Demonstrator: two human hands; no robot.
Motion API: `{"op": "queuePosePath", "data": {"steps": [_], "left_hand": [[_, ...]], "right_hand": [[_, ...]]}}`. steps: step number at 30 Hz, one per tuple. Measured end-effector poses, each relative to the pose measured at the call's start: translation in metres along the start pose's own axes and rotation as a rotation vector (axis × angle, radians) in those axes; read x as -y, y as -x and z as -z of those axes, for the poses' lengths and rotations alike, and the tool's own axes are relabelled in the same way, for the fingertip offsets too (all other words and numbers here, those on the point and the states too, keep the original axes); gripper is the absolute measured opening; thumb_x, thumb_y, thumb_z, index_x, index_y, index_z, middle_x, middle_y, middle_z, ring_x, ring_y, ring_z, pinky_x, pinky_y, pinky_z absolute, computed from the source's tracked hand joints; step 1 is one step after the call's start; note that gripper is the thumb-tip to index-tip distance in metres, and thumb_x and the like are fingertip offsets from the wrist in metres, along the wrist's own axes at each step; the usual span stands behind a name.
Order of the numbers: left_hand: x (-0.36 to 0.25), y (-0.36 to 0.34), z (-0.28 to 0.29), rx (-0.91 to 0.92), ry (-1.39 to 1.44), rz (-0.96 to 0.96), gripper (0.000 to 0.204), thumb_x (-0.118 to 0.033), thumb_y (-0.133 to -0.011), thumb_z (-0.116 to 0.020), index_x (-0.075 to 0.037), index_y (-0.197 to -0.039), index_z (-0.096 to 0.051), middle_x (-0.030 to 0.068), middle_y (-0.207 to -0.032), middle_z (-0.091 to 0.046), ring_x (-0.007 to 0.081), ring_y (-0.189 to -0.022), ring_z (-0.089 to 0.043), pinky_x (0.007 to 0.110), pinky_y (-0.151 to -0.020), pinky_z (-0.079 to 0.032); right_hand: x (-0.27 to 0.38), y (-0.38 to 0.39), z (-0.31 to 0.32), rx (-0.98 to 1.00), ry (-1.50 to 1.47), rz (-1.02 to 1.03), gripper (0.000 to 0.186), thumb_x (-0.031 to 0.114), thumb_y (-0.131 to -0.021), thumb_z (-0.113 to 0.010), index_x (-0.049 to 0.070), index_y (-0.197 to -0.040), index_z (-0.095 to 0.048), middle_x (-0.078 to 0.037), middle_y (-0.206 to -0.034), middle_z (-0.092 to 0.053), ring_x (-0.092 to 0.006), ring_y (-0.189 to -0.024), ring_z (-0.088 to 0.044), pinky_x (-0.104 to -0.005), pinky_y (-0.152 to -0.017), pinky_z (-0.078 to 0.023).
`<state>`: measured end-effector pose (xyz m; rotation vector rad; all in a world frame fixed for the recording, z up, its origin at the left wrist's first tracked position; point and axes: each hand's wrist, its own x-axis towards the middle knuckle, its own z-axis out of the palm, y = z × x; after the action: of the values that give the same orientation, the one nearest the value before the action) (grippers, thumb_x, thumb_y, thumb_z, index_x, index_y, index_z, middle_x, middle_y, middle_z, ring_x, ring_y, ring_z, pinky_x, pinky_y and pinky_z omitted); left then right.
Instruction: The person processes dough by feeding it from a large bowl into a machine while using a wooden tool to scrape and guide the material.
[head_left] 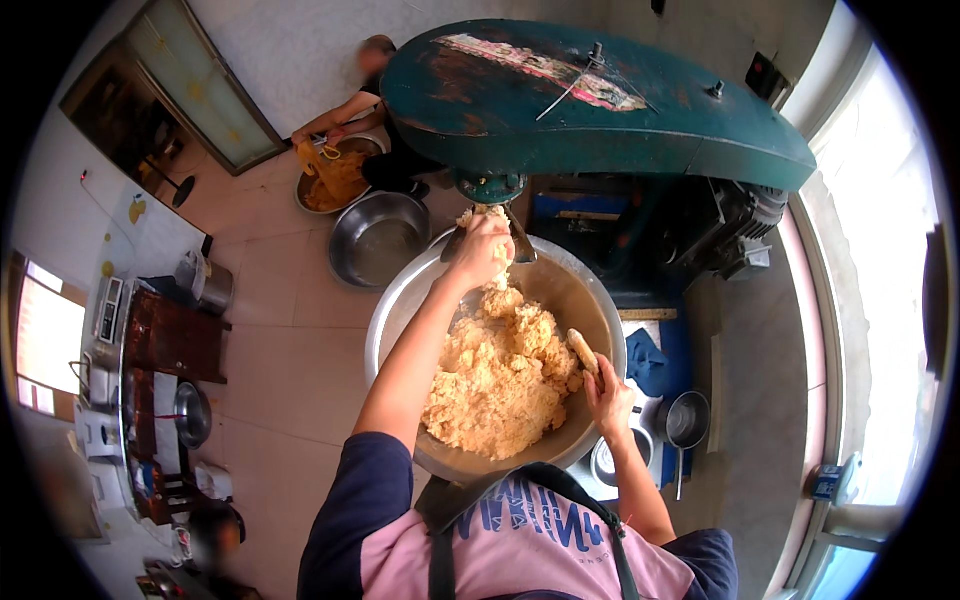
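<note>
A large steel bowl (392, 330) holds a heap of crumbly, yellowish dough (495, 375). My left hand (484, 250) reaches over its far side, fingers curled round dough clinging beneath the green mixing machine (560, 100). Dark metal beater parts (522, 240) show beside those fingers, and more dough hangs below them. At the bowl's right rim, my right hand (608, 395) is closed round a short, pale, stick-like tool (583, 352). Its upper end points inward over the dough; its exact kind I cannot tell.
An empty steel basin (380, 240) sits on the floor at far left. Beyond it, another person (372, 100) works over a bowl of orange stuff (335, 180). A saucepan (685, 420) lies to the right, near a blue cloth (645, 362). A motor (735, 225) stands under the machine's arm.
</note>
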<state>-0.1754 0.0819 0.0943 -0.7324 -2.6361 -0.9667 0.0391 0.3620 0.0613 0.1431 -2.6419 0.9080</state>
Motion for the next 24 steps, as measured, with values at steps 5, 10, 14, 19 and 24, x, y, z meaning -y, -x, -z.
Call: {"op": "queuePosePath", "data": {"steps": [5, 10, 14, 19, 24], "left_hand": [[-0.038, 0.015, 0.014, -0.213, -0.176, 0.437, 0.081, -0.018, -0.063, -0.078, -0.016, -0.135, -0.039, 0.0201, -0.141, -0.026, 0.0422, -0.134, -0.019, 0.051, -0.114, -0.016], [0.036, 0.011, 0.02, -0.013, 0.355, 0.695, 0.11, -0.039, -0.061, -0.075, 0.0, -0.145, -0.017, 0.0281, -0.149, -0.017, 0.0377, -0.141, -0.014, 0.05, -0.114, -0.013], [0.044, 0.008, 0.014, 0.064, 0.216, 0.54, 0.094, -0.035, -0.066, -0.069, 0.007, -0.14, -0.029, 0.0247, -0.146, -0.031, 0.0323, -0.14, -0.024, 0.046, -0.116, -0.008], [0.025, 0.027, -0.006, -0.144, -0.007, 0.349, 0.069, -0.021, -0.077, -0.063, -0.001, -0.137, -0.037, 0.0184, -0.144, -0.038, 0.0316, -0.139, -0.027, 0.05, -0.115, -0.008], [-0.004, 0.042, -0.012, -0.279, -0.079, 0.333, 0.051, -0.01, -0.074, -0.064, -0.008, -0.122, -0.045, 0.0115, -0.128, -0.05, 0.0277, -0.131, -0.038, 0.059, -0.113, -0.004]], "right_hand": [[0.009, -0.014, 0.009, 0.089, -0.106, -0.125, 0.036, 0.018, -0.086, -0.064, 0.007, -0.119, -0.057, -0.02, -0.081, -0.067, -0.0345, -0.072, -0.067, -0.0383, -0.063, -0.054], [0.067, -0.091, 0.011, 0.193, -0.246, -0.039, 0.039, 0.02, -0.088, -0.063, 0.011, -0.125, -0.056, -0.021, -0.087, -0.066, -0.0348, -0.076, -0.067, -0.0379, -0.067, -0.053], [0.095, -0.166, -0.026, 0.136, -0.168, 0.142, 0.031, 0.026, -0.088, -0.06, 0.012, -0.115, -0.064, -0.02, -0.072, -0.064, -0.036, -0.067, -0.065, -0.0418, -0.06, -0.053], [0.098, -0.21, -0.074, 0.276, 0.083, 0.203, 0.024, 0.031, -0.089, -0.058, 0.017, -0.105, -0.07, -0.015, -0.074, -0.067, -0.0341, -0.07, -0.066, -0.0406, -0.064, -0.054], [0.105, -0.233, -0.101, 0.342, 0.257, 0.263, 0.027, 0.037, -0.088, -0.056, 0.014, -0.084, -0.069, -0.014, -0.068, -0.066, -0.0355, -0.066, -0.065, -0.0456, -0.061, -0.053]]}}
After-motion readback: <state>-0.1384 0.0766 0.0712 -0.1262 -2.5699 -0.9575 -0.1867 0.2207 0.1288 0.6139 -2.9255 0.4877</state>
